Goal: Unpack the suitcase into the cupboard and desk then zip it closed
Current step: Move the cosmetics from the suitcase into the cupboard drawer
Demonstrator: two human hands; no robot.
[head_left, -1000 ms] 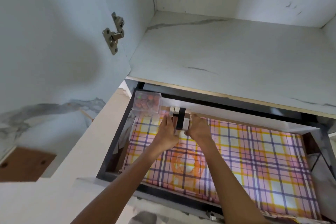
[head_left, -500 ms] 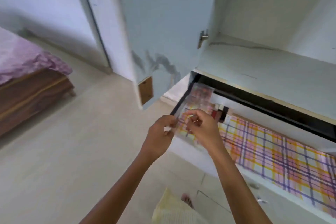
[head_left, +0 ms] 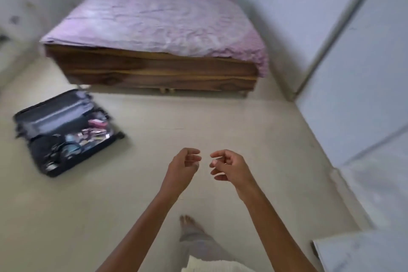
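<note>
Suitcase (head_left: 66,132) is seen open, items (head_left: 92,134) inside. Left hand (head_left: 184,165) and right hand (head_left: 229,168) are held empty, loosely curled, well apart from it; one item should probably be gripped firmly.

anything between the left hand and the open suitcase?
Nothing. In the head view only bare beige floor separates the left hand from the suitcase, which lies open with items inside.

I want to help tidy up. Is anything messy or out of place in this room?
Only the suitcase: it lies open on the floor, left of the bed, with small things jumbled in one half. Nothing looks spilled or broken, though the picture is blurry.
</note>
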